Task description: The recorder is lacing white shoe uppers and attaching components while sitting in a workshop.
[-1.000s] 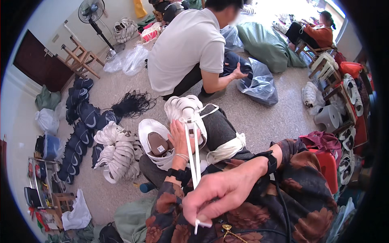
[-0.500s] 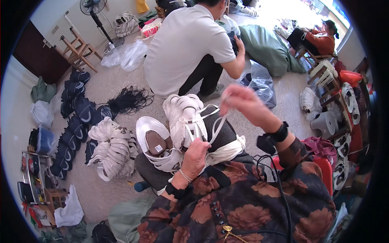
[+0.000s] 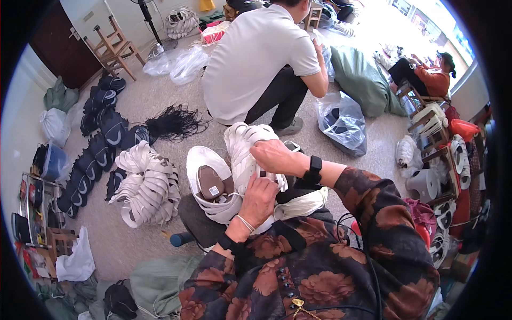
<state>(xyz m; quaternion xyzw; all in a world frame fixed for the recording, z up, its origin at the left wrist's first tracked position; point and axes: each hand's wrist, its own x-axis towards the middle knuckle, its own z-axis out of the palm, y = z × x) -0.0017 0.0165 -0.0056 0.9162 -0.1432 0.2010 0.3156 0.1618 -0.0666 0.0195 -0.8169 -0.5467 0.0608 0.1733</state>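
We note: white shoe (image 3: 242, 152) on lap, beside second shoe (image 3: 210, 184) lying sole-side open. Right hand (image 3: 274, 157) grip closed over shoe's upper edge, fingers curled. Left hand (image 3: 260, 196) grip clamped on shoe's side just below, fingers pressed together. Hands nearly touching.

The white shoe (image 3: 246, 154) looks like smooth, faintly glossy synthetic leather; the upturned shoe (image 3: 210, 184) just left of it shows a matt brown insole. Beyond it, the clear bag (image 3: 341, 120) is shiny, crinkled plastic, on matt, rough-looking floor (image 3: 160, 133).
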